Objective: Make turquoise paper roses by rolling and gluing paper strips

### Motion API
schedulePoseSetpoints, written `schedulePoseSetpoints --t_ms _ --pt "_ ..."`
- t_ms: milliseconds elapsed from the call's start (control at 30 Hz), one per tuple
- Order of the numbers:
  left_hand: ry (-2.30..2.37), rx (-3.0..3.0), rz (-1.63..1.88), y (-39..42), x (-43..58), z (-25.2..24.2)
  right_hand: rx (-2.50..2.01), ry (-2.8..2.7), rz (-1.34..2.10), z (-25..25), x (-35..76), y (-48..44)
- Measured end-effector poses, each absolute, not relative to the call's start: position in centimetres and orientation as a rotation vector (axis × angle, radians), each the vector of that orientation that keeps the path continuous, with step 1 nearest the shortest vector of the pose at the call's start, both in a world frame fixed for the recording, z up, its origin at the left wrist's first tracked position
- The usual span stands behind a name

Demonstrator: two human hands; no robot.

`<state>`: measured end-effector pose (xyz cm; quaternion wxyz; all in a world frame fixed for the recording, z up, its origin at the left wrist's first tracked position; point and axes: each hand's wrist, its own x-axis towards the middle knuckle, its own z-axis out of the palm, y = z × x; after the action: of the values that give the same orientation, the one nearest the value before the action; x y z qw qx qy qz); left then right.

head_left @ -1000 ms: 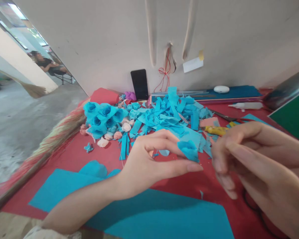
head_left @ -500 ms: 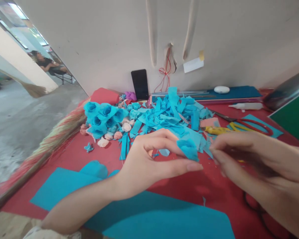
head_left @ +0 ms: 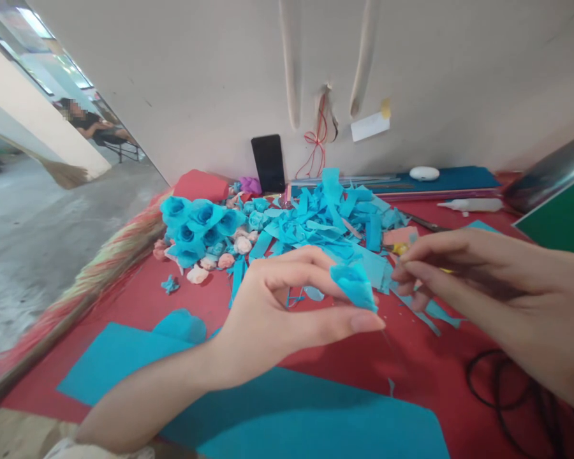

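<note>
My left hand (head_left: 277, 306) pinches a small rolled blue paper flower (head_left: 353, 284) between thumb and fingers, above the red tabletop (head_left: 138, 299). My right hand (head_left: 488, 287) is just right of it, fingers pressed together around a blue paper strip (head_left: 428, 309) that hangs down from them. Behind both hands lies a heap of cut blue paper strips (head_left: 330, 217). A cluster of finished blue paper roses (head_left: 196, 226) sits to the left, with small pink and white ones (head_left: 220, 258) beside it.
A large blue sheet (head_left: 291, 414) lies at the near edge. A black phone (head_left: 268, 162) leans on the wall. A glue bottle (head_left: 469, 204), a white oval object (head_left: 423, 173) and a green board (head_left: 564, 223) are at the right; a black cord (head_left: 507, 395) loops near right.
My right hand has moved up and left toward the flower and now holds a blue strip. It now covers the red-handled scissors seen half a second ago. My left hand has barely shifted.
</note>
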<state>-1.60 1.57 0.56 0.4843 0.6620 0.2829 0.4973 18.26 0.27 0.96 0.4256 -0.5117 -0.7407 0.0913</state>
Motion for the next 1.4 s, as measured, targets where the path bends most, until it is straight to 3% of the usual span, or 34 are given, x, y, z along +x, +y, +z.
schedulePoseSetpoints --t_ms 367,833,1000,1400 --pt "0.586 1.729 1.129 0.8 -1.9 1.5 -1.581 -1.422 0.664 0.6 18.3 1.2" --pt "0.603 1.619 1.125 1.0 -1.9 1.5 -1.704 -1.788 0.705 -2.1 19.5 3.7" --pt "0.599 1.607 1.126 0.9 -1.8 1.4 -1.745 -1.846 0.484 -2.8 19.4 4.4" --pt "0.686 1.595 1.151 1.7 -1.8 1.3 -1.329 -1.96 0.555 -1.1 17.8 2.2"
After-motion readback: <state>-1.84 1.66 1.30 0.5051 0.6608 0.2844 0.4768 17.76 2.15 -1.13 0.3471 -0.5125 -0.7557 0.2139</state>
